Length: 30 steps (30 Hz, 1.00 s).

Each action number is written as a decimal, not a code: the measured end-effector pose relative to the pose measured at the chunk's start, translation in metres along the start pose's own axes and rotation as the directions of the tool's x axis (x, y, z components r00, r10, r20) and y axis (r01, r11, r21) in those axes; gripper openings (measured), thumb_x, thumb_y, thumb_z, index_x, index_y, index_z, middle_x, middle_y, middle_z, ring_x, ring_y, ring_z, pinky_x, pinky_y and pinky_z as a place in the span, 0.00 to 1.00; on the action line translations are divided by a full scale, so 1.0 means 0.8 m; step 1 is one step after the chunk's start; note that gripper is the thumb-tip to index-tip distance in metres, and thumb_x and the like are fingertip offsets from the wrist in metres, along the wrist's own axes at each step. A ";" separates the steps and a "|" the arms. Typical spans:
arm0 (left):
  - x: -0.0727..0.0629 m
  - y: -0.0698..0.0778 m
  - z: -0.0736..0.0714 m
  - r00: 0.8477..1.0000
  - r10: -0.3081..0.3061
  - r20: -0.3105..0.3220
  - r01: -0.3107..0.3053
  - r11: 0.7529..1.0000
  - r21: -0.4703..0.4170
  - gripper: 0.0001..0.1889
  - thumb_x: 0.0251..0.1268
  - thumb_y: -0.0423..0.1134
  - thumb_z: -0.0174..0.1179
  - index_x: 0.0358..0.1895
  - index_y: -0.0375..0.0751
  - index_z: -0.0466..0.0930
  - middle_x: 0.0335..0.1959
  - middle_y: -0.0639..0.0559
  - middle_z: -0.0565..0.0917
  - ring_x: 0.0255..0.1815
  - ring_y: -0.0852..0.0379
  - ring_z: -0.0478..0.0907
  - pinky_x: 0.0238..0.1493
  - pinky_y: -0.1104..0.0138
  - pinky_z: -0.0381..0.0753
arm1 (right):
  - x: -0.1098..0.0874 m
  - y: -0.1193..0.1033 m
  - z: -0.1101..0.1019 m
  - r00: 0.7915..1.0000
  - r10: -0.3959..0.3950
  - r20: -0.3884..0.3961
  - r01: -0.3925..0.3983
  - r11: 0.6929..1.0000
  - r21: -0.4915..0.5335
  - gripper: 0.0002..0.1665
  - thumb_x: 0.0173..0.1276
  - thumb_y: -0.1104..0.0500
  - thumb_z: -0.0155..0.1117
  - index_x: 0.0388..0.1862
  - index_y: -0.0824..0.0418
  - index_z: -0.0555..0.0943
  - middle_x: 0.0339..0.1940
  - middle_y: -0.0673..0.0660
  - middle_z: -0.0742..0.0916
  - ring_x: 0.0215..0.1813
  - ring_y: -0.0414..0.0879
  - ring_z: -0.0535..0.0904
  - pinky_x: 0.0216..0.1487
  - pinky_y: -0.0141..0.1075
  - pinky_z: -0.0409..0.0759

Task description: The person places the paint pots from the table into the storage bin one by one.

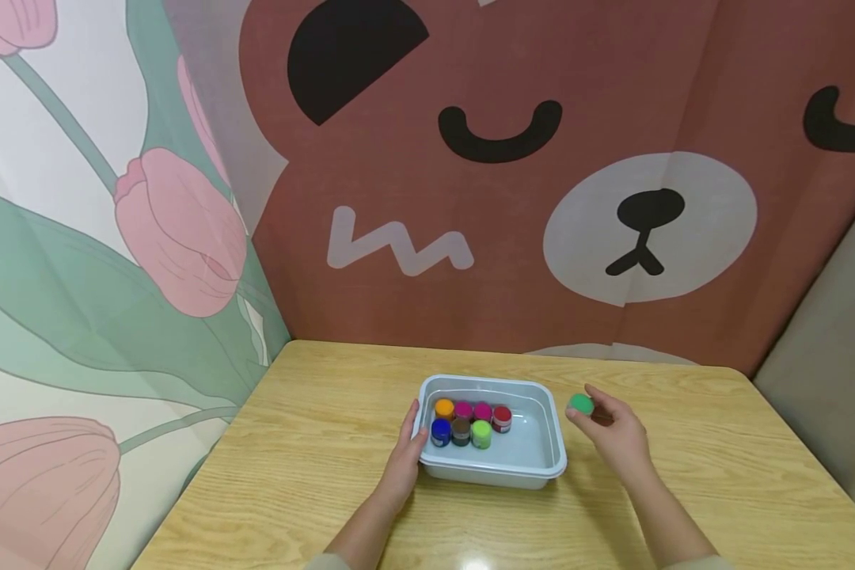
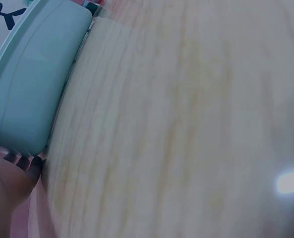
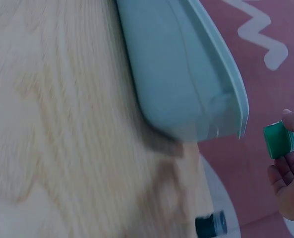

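Note:
A pale blue plastic tray (image 1: 534, 467) stands on the table. My left hand (image 1: 401, 463) holds its left end, thumb at the rim and fingers along the outer wall. To the right of the tray, my right hand (image 1: 623, 439) pinches a small jar with a green lid (image 1: 581, 404) between thumb and fingers, raised above the table. Inside the tray, small lidded jars stand in two rows toward the left. The back row has an orange jar (image 1: 444, 408), two magenta ones and a red jar (image 1: 502, 418); in front are blue (image 1: 441, 431), brown (image 1: 461, 431) and light green (image 1: 480, 434) jars.
Another jar, dark-coloured (image 3: 211, 224), is on the table beyond the tray's right end in the right wrist view. The wooden table (image 1: 299, 443) reaches back to a wall hanging (image 1: 513, 309) with a bear's face. A tulip-printed curtain (image 1: 78, 332) hangs at the left.

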State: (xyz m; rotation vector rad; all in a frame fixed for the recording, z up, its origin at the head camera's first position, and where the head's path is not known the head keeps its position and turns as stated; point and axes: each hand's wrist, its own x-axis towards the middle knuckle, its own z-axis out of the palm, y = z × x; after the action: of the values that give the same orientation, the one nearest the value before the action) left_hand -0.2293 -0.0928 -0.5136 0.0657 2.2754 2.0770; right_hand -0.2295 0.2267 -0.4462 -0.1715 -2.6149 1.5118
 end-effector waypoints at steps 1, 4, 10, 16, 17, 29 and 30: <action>0.000 0.000 0.000 1.000 -0.005 0.001 0.005 1.000 0.000 0.30 0.78 0.44 0.40 0.80 0.52 0.45 0.81 0.41 0.48 0.80 0.32 0.41 0.74 0.32 0.39 | 0.001 -0.003 0.003 1.000 -0.011 0.002 0.011 1.000 0.006 0.43 0.67 0.44 0.65 0.74 0.62 0.66 0.63 0.64 0.75 0.61 0.55 0.76 0.45 0.15 0.73; 0.001 -0.001 0.000 1.000 -0.009 0.001 0.009 1.000 0.006 0.30 0.78 0.45 0.40 0.80 0.52 0.45 0.81 0.41 0.48 0.80 0.32 0.41 0.73 0.32 0.39 | 0.004 -0.013 0.013 0.999 -0.043 0.001 0.043 0.999 0.021 0.38 0.66 0.46 0.67 0.70 0.63 0.70 0.61 0.63 0.77 0.57 0.51 0.78 0.45 0.17 0.75; 0.003 -0.003 0.000 1.000 -0.016 0.002 0.016 1.000 0.011 0.30 0.78 0.47 0.39 0.80 0.53 0.45 0.81 0.41 0.48 0.80 0.32 0.41 0.73 0.32 0.39 | 0.008 -0.028 0.032 0.996 -0.089 0.020 0.088 0.996 0.033 0.33 0.65 0.52 0.69 0.66 0.64 0.75 0.60 0.62 0.78 0.54 0.46 0.77 0.46 0.20 0.77; 0.003 -0.004 -0.001 1.000 -0.022 0.004 0.022 1.000 0.017 0.30 0.79 0.47 0.39 0.80 0.55 0.45 0.81 0.42 0.48 0.80 0.32 0.41 0.73 0.31 0.39 | 0.012 -0.038 0.051 0.992 -0.084 0.097 0.081 0.996 0.042 0.31 0.66 0.53 0.68 0.66 0.61 0.75 0.62 0.63 0.79 0.58 0.55 0.79 0.52 0.34 0.84; 0.003 -0.004 -0.001 1.000 -0.026 0.003 0.026 1.000 0.017 0.30 0.78 0.48 0.39 0.80 0.56 0.45 0.81 0.42 0.48 0.80 0.33 0.41 0.73 0.31 0.39 | 0.012 -0.040 0.054 0.991 -0.081 0.110 0.076 0.996 0.043 0.31 0.66 0.53 0.68 0.66 0.61 0.75 0.61 0.64 0.80 0.58 0.56 0.79 0.52 0.36 0.84; 0.002 -0.004 -0.002 1.000 0.009 -0.002 -0.009 1.000 0.010 0.31 0.78 0.47 0.42 0.79 0.53 0.47 0.81 0.42 0.49 0.80 0.33 0.42 0.74 0.32 0.40 | 0.016 -0.048 0.091 0.979 -0.088 0.182 0.094 0.995 -0.025 0.30 0.63 0.55 0.71 0.63 0.63 0.77 0.52 0.60 0.86 0.56 0.55 0.80 0.49 0.41 0.84; 0.002 -0.004 -0.002 1.000 0.012 -0.003 -0.012 1.000 0.008 0.31 0.78 0.47 0.42 0.79 0.52 0.47 0.81 0.42 0.49 0.80 0.33 0.42 0.74 0.32 0.40 | 0.017 -0.048 0.093 0.979 -0.093 0.183 0.101 0.994 -0.035 0.30 0.63 0.55 0.71 0.63 0.64 0.77 0.52 0.61 0.86 0.56 0.55 0.80 0.49 0.41 0.84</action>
State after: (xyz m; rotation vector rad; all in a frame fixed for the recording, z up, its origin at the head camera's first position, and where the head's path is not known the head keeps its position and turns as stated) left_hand -0.2306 -0.0943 -0.5166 0.0768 2.2908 2.0751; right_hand -0.2558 0.1461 -0.4489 0.0931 -2.7514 1.5040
